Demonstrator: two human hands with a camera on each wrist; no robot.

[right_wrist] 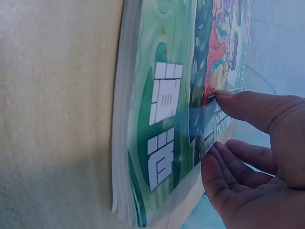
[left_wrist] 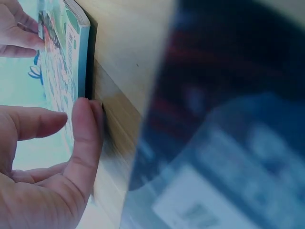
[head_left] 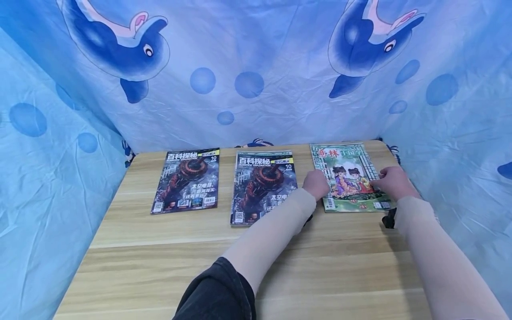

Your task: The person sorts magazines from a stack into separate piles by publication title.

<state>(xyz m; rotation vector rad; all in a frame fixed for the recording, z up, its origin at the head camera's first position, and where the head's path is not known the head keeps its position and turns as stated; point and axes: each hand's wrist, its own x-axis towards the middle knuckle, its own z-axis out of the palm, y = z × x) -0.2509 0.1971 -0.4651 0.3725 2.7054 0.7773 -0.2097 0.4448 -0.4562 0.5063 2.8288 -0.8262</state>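
At the right of the table lies a green magazine (head_left: 348,173) with two cartoon children on its cover. My right hand (head_left: 396,183) holds its right side; in the right wrist view the thumb (right_wrist: 238,105) presses on the cover and the fingers (right_wrist: 221,176) curl at the edge. On the opposite side my left hand (head_left: 317,184) is at the spine. The left wrist view has its fingertips (left_wrist: 85,114) against the spine and the thumb (left_wrist: 45,121) over the cover.
Left of the green magazine, a dark science magazine (head_left: 260,178) lies on top of another one, whose rim shows behind it. A matching dark magazine (head_left: 188,180) is farther left. Blue dolphin-print curtains (head_left: 248,53) enclose the wooden table (head_left: 168,262) at back and sides.
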